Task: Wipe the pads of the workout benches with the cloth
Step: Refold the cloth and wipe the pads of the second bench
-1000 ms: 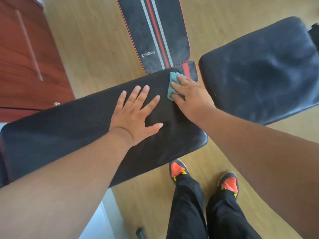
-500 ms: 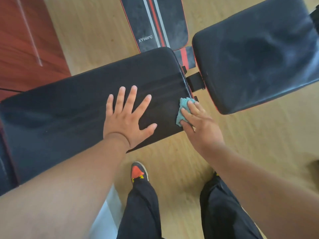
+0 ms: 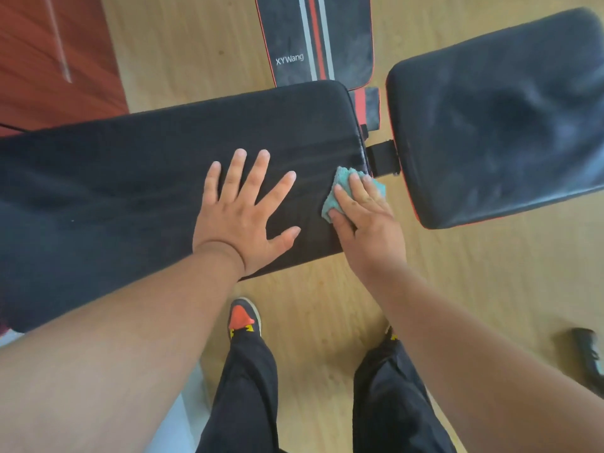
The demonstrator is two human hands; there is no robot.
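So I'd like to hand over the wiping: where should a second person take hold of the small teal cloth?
Pinch the bunched teal cloth at its free upper-left folds, coming from above the long black bench pad; the right hand covers its lower right part.

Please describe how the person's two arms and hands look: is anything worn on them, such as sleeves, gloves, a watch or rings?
Both forearms are bare as far as the picture shows: no sleeves reach them. The left hand has no glove, and no watch or band sits at its wrist. The right hand is also ungloved. I see no rings on the fingers that show. Lower down, the person wears black trousers and black shoes with orange toes.
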